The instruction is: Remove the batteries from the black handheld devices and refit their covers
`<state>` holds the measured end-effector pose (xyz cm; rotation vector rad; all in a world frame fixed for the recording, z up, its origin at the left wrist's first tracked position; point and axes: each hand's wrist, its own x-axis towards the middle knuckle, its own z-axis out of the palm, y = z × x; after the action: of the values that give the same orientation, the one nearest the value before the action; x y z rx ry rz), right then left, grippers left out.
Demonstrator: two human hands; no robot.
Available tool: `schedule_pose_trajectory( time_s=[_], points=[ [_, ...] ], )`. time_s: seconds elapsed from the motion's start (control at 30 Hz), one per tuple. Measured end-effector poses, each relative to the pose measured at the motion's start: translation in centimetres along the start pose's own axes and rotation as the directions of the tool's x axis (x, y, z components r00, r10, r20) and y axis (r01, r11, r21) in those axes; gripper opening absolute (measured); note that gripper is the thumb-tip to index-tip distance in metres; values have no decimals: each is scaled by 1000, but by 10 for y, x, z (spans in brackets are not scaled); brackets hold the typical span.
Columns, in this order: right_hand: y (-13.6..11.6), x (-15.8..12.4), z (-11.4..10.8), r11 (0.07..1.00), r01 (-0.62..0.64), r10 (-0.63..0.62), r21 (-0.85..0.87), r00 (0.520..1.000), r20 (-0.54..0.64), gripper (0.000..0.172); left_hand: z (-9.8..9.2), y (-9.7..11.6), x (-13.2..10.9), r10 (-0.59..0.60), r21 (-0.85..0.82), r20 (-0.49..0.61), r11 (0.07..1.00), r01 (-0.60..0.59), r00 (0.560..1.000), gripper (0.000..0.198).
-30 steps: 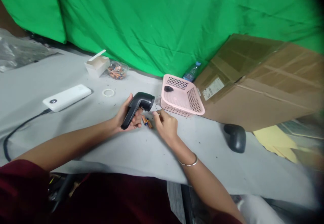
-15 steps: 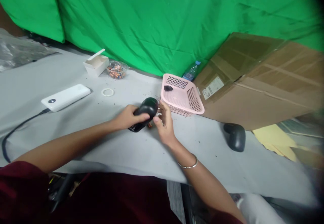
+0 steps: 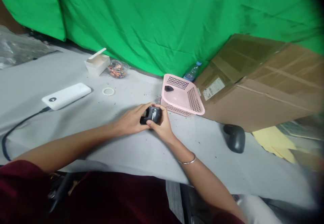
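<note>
Between my hands is a black, rounded, hook-shaped device (image 3: 154, 114), held just above the table. A ribbed edge and small pale lettering show on it; I cannot tell its exact kind. My left hand (image 3: 133, 119) is closed on its left side, fingers over the top. From the right, my right hand (image 3: 164, 124) wraps round it with the thumb across the front. My fingers hide part of the device. A second black device of similar shape (image 3: 236, 139) lies on the table to the right.
A pink basket (image 3: 182, 111) with a small black piece (image 3: 168, 88) stands behind my hands. Further right are a bottle (image 3: 192, 72) and a large cardboard box (image 3: 253, 106). To the left lie a white power bank (image 3: 68, 95), bracelet (image 3: 108, 91), small box (image 3: 97, 67) and clear tub (image 3: 118, 70).
The black device has been turned, so its ribbed edge and lettering now show. My right hand has closed round it, and my left hand has shifted its fingers over the top.
</note>
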<state>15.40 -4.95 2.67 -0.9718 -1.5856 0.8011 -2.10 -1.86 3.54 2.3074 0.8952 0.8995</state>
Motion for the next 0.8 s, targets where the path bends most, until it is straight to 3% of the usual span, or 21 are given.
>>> schedule_pose_trajectory(
  time_s=[0.1,0.27,0.47,0.67,0.8],
  points=[
    [4,-1,4,998,-60,61,12,997,-40,53,1,5,-2,78,39,-28,996,-77,997,61],
    [1,-1,10,978,-206,206,11,977,-45,67,7,8,-6,53,156,-27,987,-48,998,58],
    [-10,-4,14,991,-122,116,-50,986,-119,43,17,8,-12,91,258,-86,964,-66,992,60],
    [-8,-3,14,985,-142,128,-100,983,-128,40,22,7,-12,69,223,-82,974,-49,994,61],
    [-8,1,8,987,-154,150,-38,985,-82,52,18,13,-8,19,172,-100,985,-1,995,59]
  ],
)
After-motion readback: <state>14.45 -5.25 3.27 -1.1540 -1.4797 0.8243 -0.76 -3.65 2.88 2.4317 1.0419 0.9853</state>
